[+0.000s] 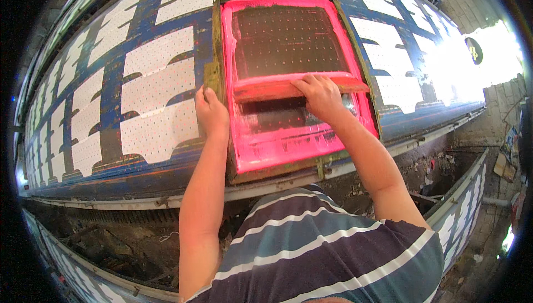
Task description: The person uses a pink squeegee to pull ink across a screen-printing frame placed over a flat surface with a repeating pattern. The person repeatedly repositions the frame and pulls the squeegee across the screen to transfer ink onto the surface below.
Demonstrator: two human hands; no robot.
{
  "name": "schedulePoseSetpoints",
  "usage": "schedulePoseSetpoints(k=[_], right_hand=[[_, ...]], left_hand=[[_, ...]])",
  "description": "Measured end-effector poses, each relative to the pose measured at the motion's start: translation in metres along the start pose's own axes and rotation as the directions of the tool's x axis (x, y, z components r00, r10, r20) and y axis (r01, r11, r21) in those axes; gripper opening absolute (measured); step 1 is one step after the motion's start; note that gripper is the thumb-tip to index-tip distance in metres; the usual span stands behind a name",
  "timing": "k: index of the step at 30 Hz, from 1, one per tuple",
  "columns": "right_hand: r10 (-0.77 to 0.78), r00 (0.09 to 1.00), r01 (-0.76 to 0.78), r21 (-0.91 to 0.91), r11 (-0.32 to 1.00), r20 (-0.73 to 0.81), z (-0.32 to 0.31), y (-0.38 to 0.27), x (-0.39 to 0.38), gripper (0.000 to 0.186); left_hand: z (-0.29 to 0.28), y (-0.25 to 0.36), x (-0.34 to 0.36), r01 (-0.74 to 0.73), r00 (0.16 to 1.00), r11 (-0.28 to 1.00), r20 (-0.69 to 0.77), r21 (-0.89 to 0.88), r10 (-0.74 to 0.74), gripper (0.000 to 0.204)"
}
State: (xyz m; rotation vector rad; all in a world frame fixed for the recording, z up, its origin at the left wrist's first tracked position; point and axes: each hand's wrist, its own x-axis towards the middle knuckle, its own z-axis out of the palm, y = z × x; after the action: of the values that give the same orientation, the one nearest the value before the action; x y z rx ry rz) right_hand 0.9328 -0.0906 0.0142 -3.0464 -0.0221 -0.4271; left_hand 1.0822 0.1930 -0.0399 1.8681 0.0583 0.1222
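Note:
A screen printing frame point(218, 42) with wooden edges lies on the long table in front of me. Bright pink ink coats the border of its mesh point(286, 39), whose middle looks dark with rows of small dots. Across the mesh, left to right, stands a wooden squeegee point(264, 88) smeared with pink. My right hand point(322, 100) is closed over the squeegee's top edge, right of its middle. At the frame's left side, my left hand point(214, 115) grips the edge with curled fingers; part of its grip is hidden.
White cut fabric pieces point(161, 78) with small dots lie in rows on the blue table point(205, 42), both sides of the frame. A metal rail point(150, 202) edges the table's near side. Behind me runs another table with white pieces point(463, 217). Strong light glares at right.

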Motion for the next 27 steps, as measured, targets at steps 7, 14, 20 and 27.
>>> schedulePoseSetpoints(k=[7, 14, 20, 27], right_hand=[[-0.026, 1.000, 0.027, -0.077, 0.997, 0.006, 0.052, 0.084, 0.130, 0.046], [-0.082, 0.995, 0.077, -0.088, 0.993, -0.052, 0.090, 0.154, 0.251, 0.035], [-0.032, 0.999, 0.034, -0.047, 0.998, 0.043, 0.085, 0.186, 0.314, 0.045], [-0.056, 0.984, 0.070, -0.075, 0.995, 0.171, 0.087, 0.193, 0.322, 0.047]], left_hand=[[-0.003, 0.016, -0.006, 0.047, 0.999, 0.998, 0.017, 0.042, -0.048, 0.044], [0.000, 0.018, -0.007, 0.072, 0.997, 0.996, -0.020, 0.055, -0.071, 0.045], [-0.001, 0.014, -0.005, 0.076, 0.997, 0.997, -0.011, 0.017, -0.076, 0.044], [-0.001, 0.014, -0.005, 0.072, 0.997, 0.994, -0.027, 0.076, -0.071, 0.045]])
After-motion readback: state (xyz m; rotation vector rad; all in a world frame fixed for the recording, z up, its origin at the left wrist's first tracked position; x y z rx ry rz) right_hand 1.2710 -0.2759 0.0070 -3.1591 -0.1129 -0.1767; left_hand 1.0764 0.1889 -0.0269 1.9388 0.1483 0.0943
